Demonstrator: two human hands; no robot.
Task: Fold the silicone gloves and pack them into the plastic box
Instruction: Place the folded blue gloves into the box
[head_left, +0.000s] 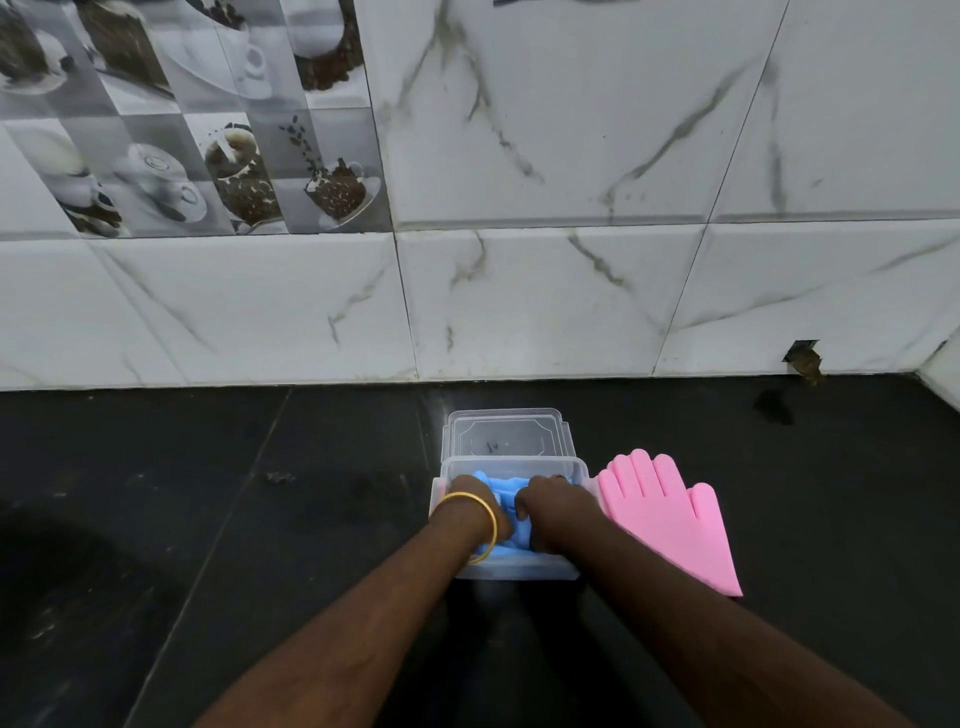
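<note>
Tabletop (260, 519): a dark surface, met at 12 o'clock by a marble-tiled wall (571, 291).
Left hand (470, 506): a gold bangle (475, 519) is worn on the wrist; the hand is pushed down onto the blue glove (501, 486), its fingers hidden, so the grip cannot be told.
Plastic box (511, 569): clear, placed at centre, the crumpled blue glove held inside.
Lid (506, 434): set at the box's 12 o'clock.
Right hand (553, 506): fingers are curled into the blue glove.
Pink glove (670, 519): laid flat at the box's 3 o'clock, fingers pointed toward 12.
</note>
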